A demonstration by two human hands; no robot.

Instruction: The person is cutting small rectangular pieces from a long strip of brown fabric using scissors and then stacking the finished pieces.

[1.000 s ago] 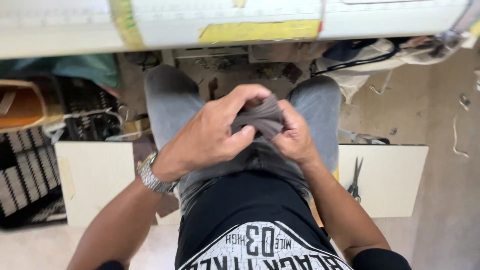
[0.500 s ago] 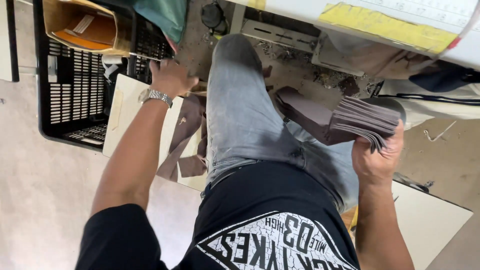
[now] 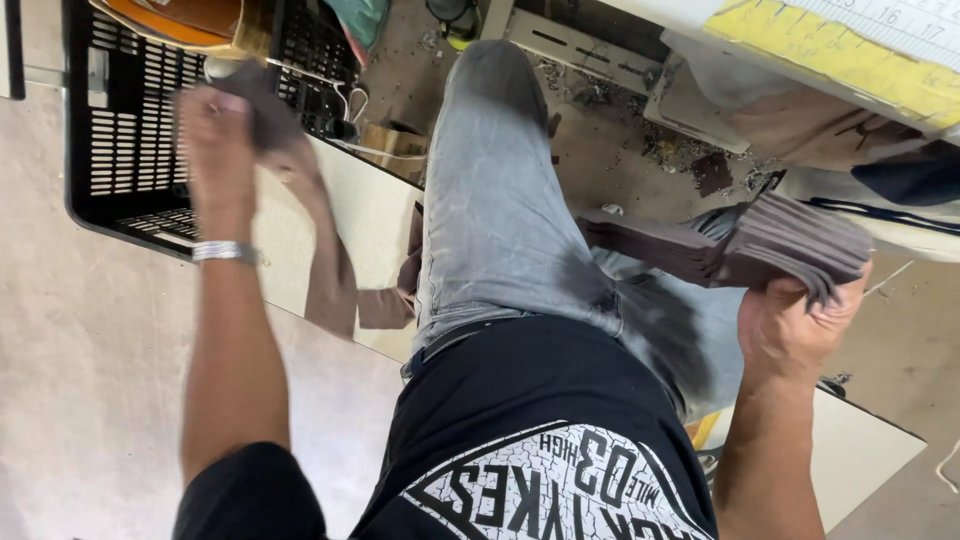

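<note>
Head view is showing you seated, looking down over your grey jeans, with both arms spread wide. Your left hand is reaching out over the black slotted crate and is closing on a single brown fabric strip, which is trailing down from your fingers across the pale board beside your thigh; the hand is blurred, so you cannot tell exactly how tightly the fingers are curling, only that the strip is hanging from them. Your right hand is wrapping firmly around a thick stack of brown fabric pieces, thumb and fingers pinching one end while the other end is fanning out toward your knee. That fanned end is looking like the weak spot: with the grip sitting at one end only, the loose layers could be sliding apart and dropping onto the dirty floor among the scraps. The lone strip is also dangling close to the board's edge and the crate's rim, so it could be snagging there as your arm is swinging. More brown pieces are lying against your left thigh, near the trailing strip, and the two could be tangling together.
</note>
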